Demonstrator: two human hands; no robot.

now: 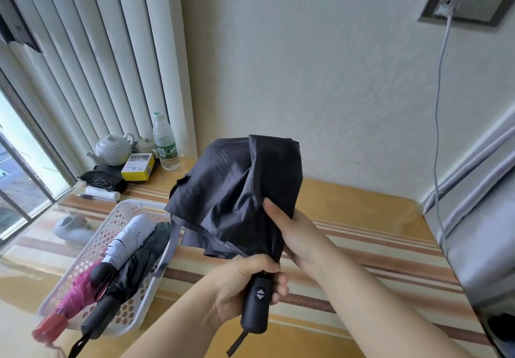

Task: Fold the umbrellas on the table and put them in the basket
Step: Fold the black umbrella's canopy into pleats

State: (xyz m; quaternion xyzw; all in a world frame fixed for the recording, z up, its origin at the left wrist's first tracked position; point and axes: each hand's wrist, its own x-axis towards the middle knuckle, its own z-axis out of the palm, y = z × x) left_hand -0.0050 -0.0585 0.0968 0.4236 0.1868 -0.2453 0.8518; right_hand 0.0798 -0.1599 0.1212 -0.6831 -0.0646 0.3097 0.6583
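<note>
The black umbrella (239,190) is held in the air above the bench (362,218), collapsed but not yet wrapped; its canopy hangs in loose, uneven folds. Its long axis runs from the handle (257,306), low and nearest the person, up and away toward the wall; the handle's wrist strap dangles below. The left hand (242,282) has its fingers curled tight round the top of the handle, just under the canopy; the button face shows toward the camera. The right hand (295,232) clasps the lower canopy from the right side, thumb laid up along the cloth, fingers hidden behind it.

The basket (111,246) stands on the bench to the left of both hands, lower in view and close to the left forearm; the left hand is the nearer to it. Inside lie a white umbrella (131,238), a dark umbrella (133,271) and a pink umbrella (75,296), all folded, handles pointing toward the person.

Judgement: folding is the step in hand; the cloth wants gathering and winding round the shaft before the umbrella goes left and down into the basket, laid parallel to the three already there.
</note>
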